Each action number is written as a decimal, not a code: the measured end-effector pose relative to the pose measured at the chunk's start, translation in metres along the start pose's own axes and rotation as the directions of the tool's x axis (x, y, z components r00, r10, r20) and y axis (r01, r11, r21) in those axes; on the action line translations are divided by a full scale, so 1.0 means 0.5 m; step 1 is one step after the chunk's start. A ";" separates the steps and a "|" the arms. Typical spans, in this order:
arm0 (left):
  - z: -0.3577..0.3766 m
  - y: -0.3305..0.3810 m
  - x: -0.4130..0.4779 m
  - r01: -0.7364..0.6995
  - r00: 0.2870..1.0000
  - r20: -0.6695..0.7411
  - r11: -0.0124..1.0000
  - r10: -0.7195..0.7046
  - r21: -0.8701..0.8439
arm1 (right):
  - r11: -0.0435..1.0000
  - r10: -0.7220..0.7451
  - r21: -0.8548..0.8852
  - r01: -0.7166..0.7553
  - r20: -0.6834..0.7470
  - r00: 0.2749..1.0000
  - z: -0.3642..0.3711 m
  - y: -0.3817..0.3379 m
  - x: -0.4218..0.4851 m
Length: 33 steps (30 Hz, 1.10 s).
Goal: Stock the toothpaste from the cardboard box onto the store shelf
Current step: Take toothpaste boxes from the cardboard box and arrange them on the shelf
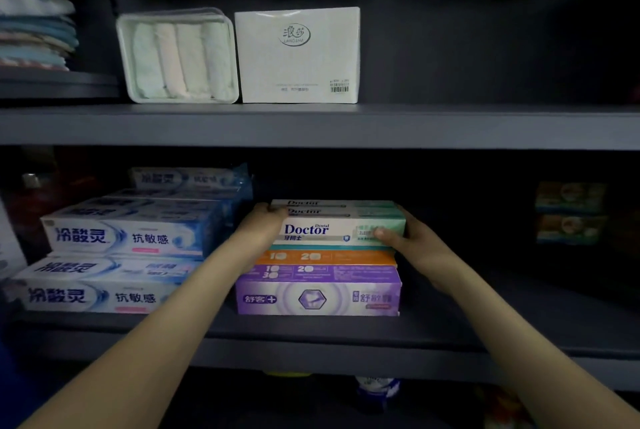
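Note:
White-and-green Doctor toothpaste boxes (323,229) lie in a row on top of an orange box (329,257) and a purple box (318,295) on the dark lower shelf (311,331). My left hand (265,226) grips the left end of the Doctor boxes. At their right end, my right hand (412,240) holds them with the thumb across the front face. The cardboard box is out of view.
Blue-and-white toothpaste boxes (128,238) are stacked in two layers to the left. Green boxes (569,214) sit dimly at the far right. The upper shelf holds a tray of rolled towels (180,56) and a white pack (298,54). Bare shelf lies right of the purple box.

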State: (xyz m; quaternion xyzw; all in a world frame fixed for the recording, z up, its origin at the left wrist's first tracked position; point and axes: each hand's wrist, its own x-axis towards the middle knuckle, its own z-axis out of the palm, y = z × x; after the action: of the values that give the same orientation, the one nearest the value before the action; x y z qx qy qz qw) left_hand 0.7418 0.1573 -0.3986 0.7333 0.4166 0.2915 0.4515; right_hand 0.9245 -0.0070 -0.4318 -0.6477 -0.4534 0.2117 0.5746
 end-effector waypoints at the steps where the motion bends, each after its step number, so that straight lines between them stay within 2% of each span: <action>1: 0.000 0.001 -0.001 0.006 1.000 -0.021 1.000 -0.005 0.009 | 1.000 0.002 0.011 -0.002 -0.007 1.000 0.005 0.001 -0.003; 6: 0.002 0.006 -0.010 0.012 0.998 -0.069 0.999 -0.009 0.050 | 0.997 0.006 0.072 -0.002 -0.059 0.998 0.023 0.005 -0.012; 9: -0.002 0.012 -0.027 -0.005 0.993 -0.113 0.986 0.024 0.164 | 0.999 0.020 0.049 -0.017 -0.072 0.997 0.030 0.000 -0.014; 12: -0.004 0.020 -0.062 -0.065 0.976 -0.180 0.952 0.123 0.298 | 0.998 0.058 0.029 -0.057 -0.044 0.997 0.034 -0.020 -0.027; 14: 0.002 0.028 -0.120 -0.104 0.962 -0.179 0.885 0.205 0.454 | 0.992 0.118 -0.024 -0.122 -0.133 0.984 0.029 -0.048 -0.053; 15: 0.006 0.037 -0.161 -0.127 0.959 -0.147 0.830 0.243 0.543 | 0.983 0.150 -0.071 -0.169 -0.215 0.965 0.026 -0.068 -0.075; 17: 0.018 0.062 -0.253 -0.208 0.967 0.017 0.746 0.254 0.632 | 0.949 0.191 -0.179 -0.258 -0.326 0.926 0.014 -0.114 -0.141; 20: 0.049 0.121 -0.394 -0.338 0.936 0.294 0.735 0.195 0.587 | 0.867 0.213 -0.376 -0.326 -0.311 0.926 -0.015 -0.182 -0.283; 23: 0.073 0.206 -0.511 -0.420 0.873 0.454 0.745 0.176 0.519 | 0.754 0.264 -0.533 -0.384 -0.289 0.920 -0.066 -0.273 -0.441; 27: 0.126 0.347 -0.649 -0.536 0.757 0.628 0.720 0.179 0.441 | 0.678 0.354 -0.539 -0.500 -0.357 0.864 -0.170 -0.400 -0.610; 33: 0.279 0.555 -0.833 -0.738 0.556 0.778 0.605 0.293 0.300 | 0.619 0.289 -0.554 -0.557 -0.499 0.817 -0.402 -0.509 -0.790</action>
State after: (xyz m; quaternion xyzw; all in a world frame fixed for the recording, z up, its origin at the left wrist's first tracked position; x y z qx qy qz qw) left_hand 0.7492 -0.3336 -0.2277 0.9795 0.0466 -0.0086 0.1958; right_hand 0.7997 -0.4642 -0.2406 -0.9277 -0.2153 0.0401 0.3023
